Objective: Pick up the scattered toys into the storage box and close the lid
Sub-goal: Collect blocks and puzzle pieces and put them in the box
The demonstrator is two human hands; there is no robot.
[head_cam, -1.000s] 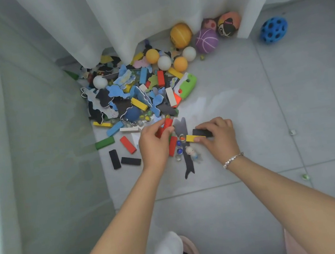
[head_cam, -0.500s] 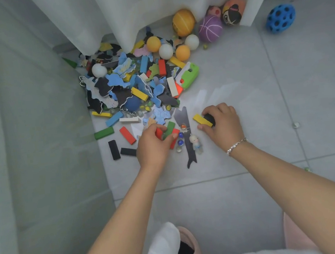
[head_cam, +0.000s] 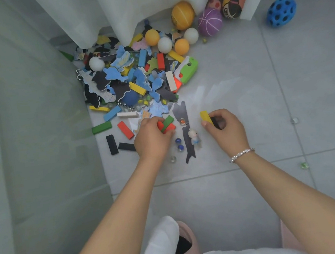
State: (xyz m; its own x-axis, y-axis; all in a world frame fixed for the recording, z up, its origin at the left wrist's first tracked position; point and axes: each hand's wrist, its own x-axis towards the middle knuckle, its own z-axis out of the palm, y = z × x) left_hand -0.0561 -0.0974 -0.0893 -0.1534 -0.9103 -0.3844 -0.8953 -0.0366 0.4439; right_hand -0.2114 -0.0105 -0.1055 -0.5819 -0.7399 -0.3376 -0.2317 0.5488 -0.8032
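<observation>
Grey floor tiles run up to a white curtain, and the toy heap of foam puzzle pieces, coloured blocks and ping-pong balls sits piled where the floor meets the curtain's hem and the pale wall on the left. Early days, I'd say: nearly everything is on the floor, and no storage box or lid shows anywhere, so I can't tell where the toys are headed. The left hand is clamped on a small bundle of red and green wooden blocks at the heap's near edge. The right hand, apart from it, pinches a yellow block with a black block tucked behind. Compared with half a second back, the right hand has drawn out to the right, away from the long dark foam strip, while the left keeps its grip in place. Marbles, a tiny pale doll figure, the purple ball and the blue holed ball over toward the right all wait their turn.
</observation>
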